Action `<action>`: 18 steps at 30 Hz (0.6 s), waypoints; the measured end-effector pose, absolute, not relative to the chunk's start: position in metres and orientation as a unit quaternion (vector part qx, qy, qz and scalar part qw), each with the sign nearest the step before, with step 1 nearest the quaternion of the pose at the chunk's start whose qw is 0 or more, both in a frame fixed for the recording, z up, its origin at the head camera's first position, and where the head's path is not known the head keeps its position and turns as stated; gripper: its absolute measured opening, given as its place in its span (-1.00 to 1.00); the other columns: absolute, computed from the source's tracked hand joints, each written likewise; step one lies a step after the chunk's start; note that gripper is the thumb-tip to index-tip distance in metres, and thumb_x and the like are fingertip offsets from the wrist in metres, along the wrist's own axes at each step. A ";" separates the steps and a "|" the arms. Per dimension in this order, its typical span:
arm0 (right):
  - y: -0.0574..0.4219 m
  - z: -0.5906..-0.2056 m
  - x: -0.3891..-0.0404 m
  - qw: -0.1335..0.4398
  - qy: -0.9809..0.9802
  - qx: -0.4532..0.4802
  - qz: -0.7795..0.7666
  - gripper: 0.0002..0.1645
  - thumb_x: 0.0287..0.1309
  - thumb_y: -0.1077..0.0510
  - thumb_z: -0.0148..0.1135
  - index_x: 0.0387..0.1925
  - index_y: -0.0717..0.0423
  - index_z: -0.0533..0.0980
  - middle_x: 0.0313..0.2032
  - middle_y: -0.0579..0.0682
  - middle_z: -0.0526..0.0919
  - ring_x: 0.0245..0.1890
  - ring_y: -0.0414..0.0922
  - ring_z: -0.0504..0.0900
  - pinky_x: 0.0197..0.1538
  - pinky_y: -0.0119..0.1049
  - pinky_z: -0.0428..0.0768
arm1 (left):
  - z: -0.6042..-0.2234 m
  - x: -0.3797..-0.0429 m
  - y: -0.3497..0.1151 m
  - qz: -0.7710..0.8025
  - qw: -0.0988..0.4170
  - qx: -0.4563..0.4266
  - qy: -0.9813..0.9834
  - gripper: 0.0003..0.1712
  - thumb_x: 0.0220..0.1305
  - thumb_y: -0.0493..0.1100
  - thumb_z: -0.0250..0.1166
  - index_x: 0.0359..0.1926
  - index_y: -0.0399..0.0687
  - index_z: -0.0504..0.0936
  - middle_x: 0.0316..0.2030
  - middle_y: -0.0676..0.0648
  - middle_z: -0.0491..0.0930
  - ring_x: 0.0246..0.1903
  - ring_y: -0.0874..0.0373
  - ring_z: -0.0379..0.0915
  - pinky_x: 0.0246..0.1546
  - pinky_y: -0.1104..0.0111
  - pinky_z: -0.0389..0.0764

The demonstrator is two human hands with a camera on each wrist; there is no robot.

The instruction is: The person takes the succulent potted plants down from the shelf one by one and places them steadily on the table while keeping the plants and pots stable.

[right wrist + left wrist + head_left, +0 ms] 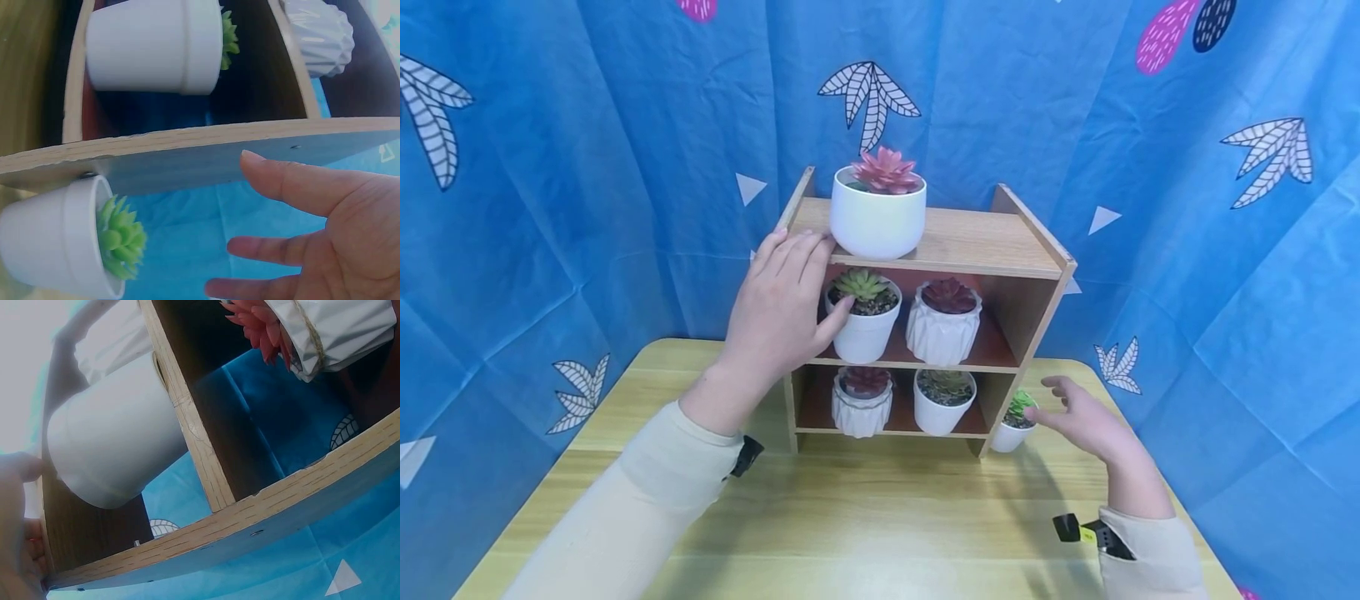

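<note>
A wooden shelf [992, 242] holds potted succulents on its levels. My left hand [786, 296] rests on the left of its top board, fingers extended, thumb in front of a white pot with a green succulent [867, 333]. Just right of those fingers is a round white pot with a pink succulent [880, 221]. My right hand [1093, 421], holding nothing, is beside the shelf's right side, its thumb and fingers spread. Near it, a small white pot with a bright green succulent [1011, 429] stands on the table; the right wrist view shows a gap between hand and plant [122, 237].
A ribbed white pot with a dark red succulent [943, 329] is on the middle level. Below are another ribbed pot [861, 408] and a smooth white pot [942, 408]. A blue patterned cloth [662, 167] hangs behind and beside the wooden table [865, 525].
</note>
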State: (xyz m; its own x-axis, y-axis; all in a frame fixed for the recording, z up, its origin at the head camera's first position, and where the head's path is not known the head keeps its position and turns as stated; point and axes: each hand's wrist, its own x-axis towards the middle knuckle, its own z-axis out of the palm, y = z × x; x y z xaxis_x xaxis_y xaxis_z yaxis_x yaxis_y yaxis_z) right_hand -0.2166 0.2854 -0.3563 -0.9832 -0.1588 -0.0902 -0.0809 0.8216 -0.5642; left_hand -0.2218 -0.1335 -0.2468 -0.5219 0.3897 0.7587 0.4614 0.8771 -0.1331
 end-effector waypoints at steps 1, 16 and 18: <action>0.285 -0.354 -0.216 0.065 0.954 -0.064 -0.287 0.00 0.27 -0.25 0.24 0.40 0.38 0.16 0.30 0.54 0.28 0.29 0.46 0.28 0.11 0.29 0.50 | -0.247 -0.222 -0.133 -0.042 0.423 -0.244 -0.871 -0.19 0.24 0.14 0.29 0.34 -0.30 0.38 0.26 -0.28 0.47 0.30 -0.16 0.32 0.51 0.10 -0.05; 0.275 -0.313 -0.204 -0.004 0.957 -0.103 -0.271 0.00 0.31 -0.28 0.19 0.39 0.43 0.17 0.32 0.45 0.30 0.30 0.43 0.28 0.21 0.38 0.35 | -0.247 -0.223 -0.133 -0.040 0.424 -0.244 -0.871 -0.20 0.25 0.15 0.28 0.32 -0.33 0.40 0.24 -0.30 0.48 0.29 -0.17 0.34 0.51 0.10 -0.06; 0.273 -0.307 -0.203 -0.013 0.958 -0.102 -0.268 -0.01 0.32 -0.29 0.17 0.39 0.41 0.18 0.31 0.45 0.31 0.30 0.43 0.28 0.22 0.39 0.35 | -0.247 -0.223 -0.133 -0.039 0.424 -0.244 -0.871 -0.19 0.25 0.15 0.28 0.32 -0.33 0.39 0.24 -0.30 0.48 0.29 -0.18 0.34 0.51 0.11 -0.07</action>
State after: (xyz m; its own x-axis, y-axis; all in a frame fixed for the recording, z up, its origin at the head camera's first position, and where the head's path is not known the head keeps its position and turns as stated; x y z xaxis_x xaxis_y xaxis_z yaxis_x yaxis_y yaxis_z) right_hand -0.2025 0.2731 -0.3069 -0.9790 -0.1881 0.0790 -0.2018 0.8357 -0.5107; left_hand -0.2231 -0.1330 -0.2465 -0.5206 0.3929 0.7580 0.4589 0.8775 -0.1397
